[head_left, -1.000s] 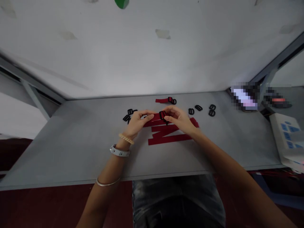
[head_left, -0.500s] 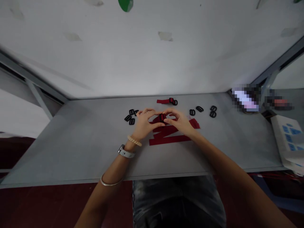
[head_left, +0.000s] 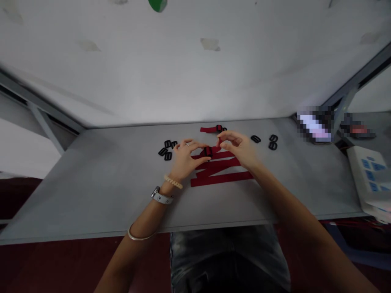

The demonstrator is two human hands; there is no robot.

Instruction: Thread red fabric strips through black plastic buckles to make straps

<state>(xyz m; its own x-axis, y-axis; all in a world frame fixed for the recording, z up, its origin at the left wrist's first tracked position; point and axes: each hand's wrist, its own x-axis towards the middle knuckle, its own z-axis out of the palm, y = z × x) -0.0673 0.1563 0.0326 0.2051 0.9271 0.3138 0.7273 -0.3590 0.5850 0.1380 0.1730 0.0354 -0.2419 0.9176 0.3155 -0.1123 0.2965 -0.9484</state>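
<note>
My left hand [head_left: 187,158] pinches a black slide buckle [head_left: 208,152] between thumb and fingers. Red webbing runs through the buckle, and its free end [head_left: 219,143] is pinched in the fingertips of my right hand [head_left: 240,149], up and to the right. Several flat red webbing strips [head_left: 222,178] lie on the table beneath both hands, partly hidden by them. Behind my hands lies another red strap [head_left: 208,130] with a black buckle [head_left: 219,128] fitted on it; its right end is partly covered by my right hand.
Several black slide buckles [head_left: 168,156] lie left of my left hand. Right of my right hand are a black oval ring [head_left: 255,139] and two more black rings [head_left: 273,142]. A blurred phone [head_left: 316,126] and a white-and-blue box [head_left: 368,175] stand at the right of the grey table [head_left: 106,183].
My right hand has moved away from the buckle, up and to the right, drawing the webbing end out of it. My left hand has kept its hold on the buckle.
</note>
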